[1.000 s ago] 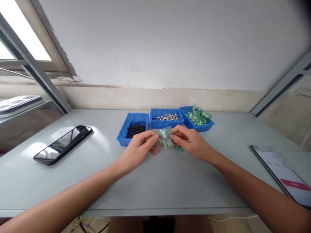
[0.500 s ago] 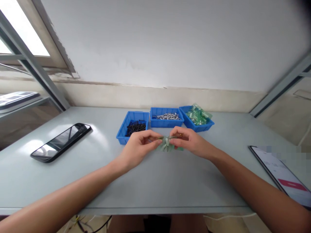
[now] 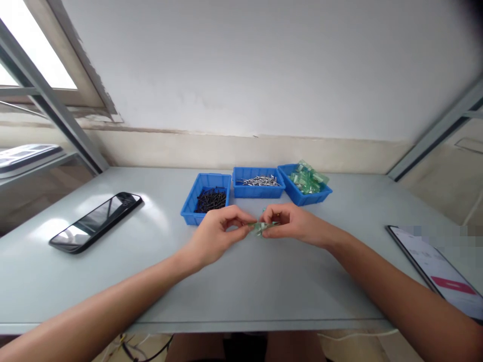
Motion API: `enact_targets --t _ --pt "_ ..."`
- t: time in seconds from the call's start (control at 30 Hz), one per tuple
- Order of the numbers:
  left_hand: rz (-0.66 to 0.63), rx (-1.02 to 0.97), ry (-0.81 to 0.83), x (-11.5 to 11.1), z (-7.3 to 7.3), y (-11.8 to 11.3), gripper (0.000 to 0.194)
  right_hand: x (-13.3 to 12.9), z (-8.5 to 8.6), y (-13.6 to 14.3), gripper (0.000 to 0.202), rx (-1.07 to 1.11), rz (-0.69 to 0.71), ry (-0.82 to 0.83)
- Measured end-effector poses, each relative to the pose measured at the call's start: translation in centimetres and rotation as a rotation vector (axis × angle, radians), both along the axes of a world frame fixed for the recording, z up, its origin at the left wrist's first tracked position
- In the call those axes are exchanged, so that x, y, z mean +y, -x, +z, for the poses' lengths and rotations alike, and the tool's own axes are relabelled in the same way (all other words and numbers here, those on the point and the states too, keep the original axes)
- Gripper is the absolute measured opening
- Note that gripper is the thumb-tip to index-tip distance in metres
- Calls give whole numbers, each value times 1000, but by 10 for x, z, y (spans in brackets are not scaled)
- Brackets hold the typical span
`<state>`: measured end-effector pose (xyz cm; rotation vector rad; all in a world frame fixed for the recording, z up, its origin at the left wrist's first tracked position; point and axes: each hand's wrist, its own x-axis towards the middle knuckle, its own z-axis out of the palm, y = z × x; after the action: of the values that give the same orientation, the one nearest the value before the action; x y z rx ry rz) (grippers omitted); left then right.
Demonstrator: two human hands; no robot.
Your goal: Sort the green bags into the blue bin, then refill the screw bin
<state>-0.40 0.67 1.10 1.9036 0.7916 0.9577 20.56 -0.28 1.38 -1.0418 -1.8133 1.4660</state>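
Between both hands, a little above the table, is a small green see-through plastic bag. My left hand pinches its left side between thumb and fingers. From the right, my right hand is closed on the other side of the bag, its fingers curled. Whatever the bag holds is too small and blurred to make out. Just behind my left hand stands a blue bin of black screws. A second blue bin with silver screws or nails and a third with green plastic bags stand behind my right hand.
On the grey table lies a dark phone at the left. Another phone, its screen lit, lies at the right edge. Metal frame posts rise at both sides, with a wall behind.
The green bag has tipped flatter and shows less of its face. My right hand's fingers have curled further around it, closer to my left fingertips. The bins stay put.
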Motion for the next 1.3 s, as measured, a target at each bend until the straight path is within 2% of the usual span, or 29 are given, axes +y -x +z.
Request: enact_targets --t 0.33,0.43,0.5,0.7,0.9,1.0,1.17,1.3 --pt "-72 155 -65 -4 0 -1 15 1 -6 -2 12 -118 35 -102" --pt "-82 251 -151 -4 -1 0 18 -1 -5 -2 4 -225 22 -227" --pt "-80 290 -228 -4 -1 1 19 -4 -3 -1 7 -291 -3 -347" --pt "-29 277 -411 0 -3 4 20 -6 0 0 11 -338 -54 -597" --pt "-117 367 -408 -2 -1 4 22 -5 -3 -1 13 -377 -52 -711" --pt "-114 417 -397 -1 -2 3 24 -5 -6 0 14 -368 -26 -762" --pt "-41 381 -467 2 -5 4 18 -4 -8 2 12 -310 -23 -731" --pt "51 277 -588 1 -6 6 17 -2 -3 1 12 -160 -203 -535"
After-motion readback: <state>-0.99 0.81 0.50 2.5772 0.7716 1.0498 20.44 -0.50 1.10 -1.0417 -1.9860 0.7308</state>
